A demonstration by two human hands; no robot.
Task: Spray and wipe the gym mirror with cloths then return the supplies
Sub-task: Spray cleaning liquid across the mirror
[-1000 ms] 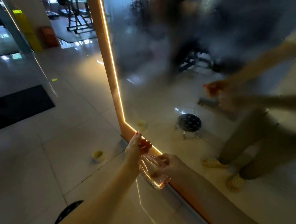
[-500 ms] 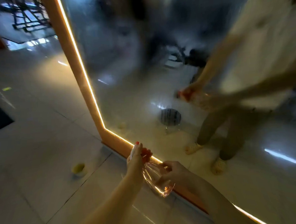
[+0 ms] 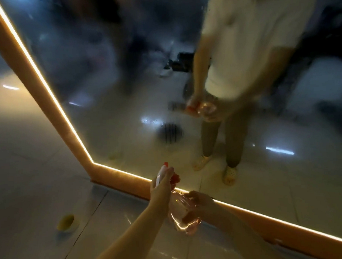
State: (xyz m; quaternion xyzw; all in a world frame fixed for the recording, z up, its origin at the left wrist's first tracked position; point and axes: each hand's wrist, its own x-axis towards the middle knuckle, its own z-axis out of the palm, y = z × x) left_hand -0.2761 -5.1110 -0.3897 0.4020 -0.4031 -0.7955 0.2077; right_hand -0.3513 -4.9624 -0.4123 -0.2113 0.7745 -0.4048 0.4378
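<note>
Now your left hand (image 3: pixel 162 188) grips the spray bottle (image 3: pixel 177 211) by its head, and your right hand (image 3: pixel 199 205) curls round its body. The mirror (image 3: pixel 123 92) stands at twelve o'clock.

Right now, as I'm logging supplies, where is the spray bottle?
Head view, low centre: the spray bottle is held in both hands, left hand on its trigger head, right hand round its body, in front of the mirror's lit bottom frame.
</note>
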